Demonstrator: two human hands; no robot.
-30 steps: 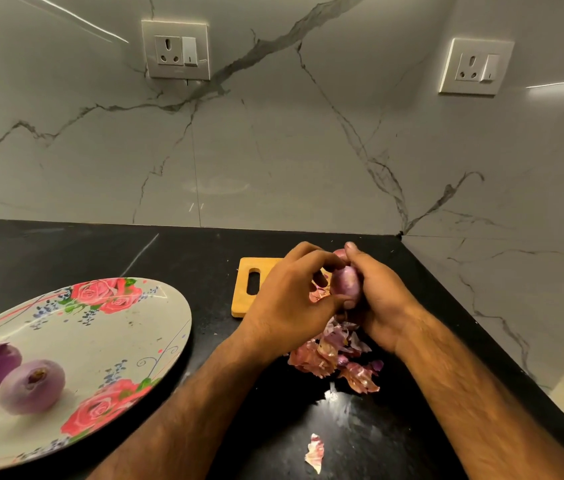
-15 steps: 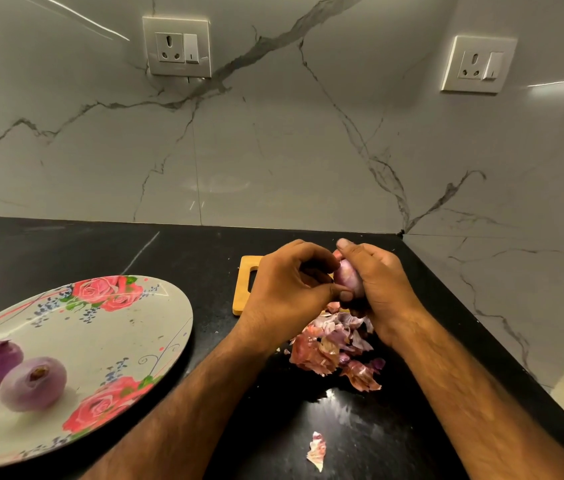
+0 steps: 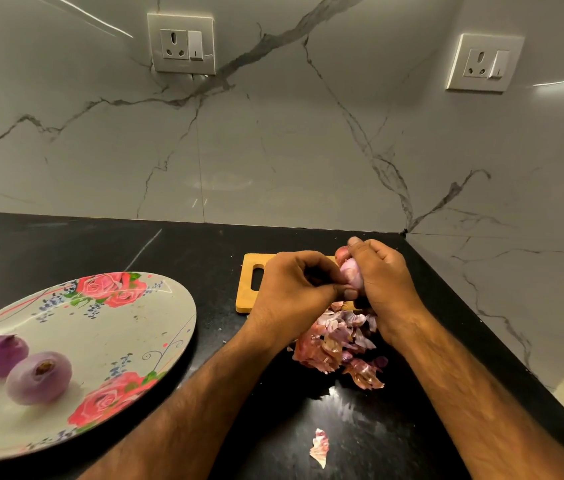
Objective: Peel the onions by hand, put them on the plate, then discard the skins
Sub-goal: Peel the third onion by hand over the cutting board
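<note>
1 onion [image 3: 351, 276] in right grip [image 3: 382, 280]

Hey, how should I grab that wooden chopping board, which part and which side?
Probably the handle slot at the chopping board's left end, approached from the left: the cutout gives a hook-in grip, and that end lies bare, while the left hand and right hand, peeling an onion, hide the rest.
</note>
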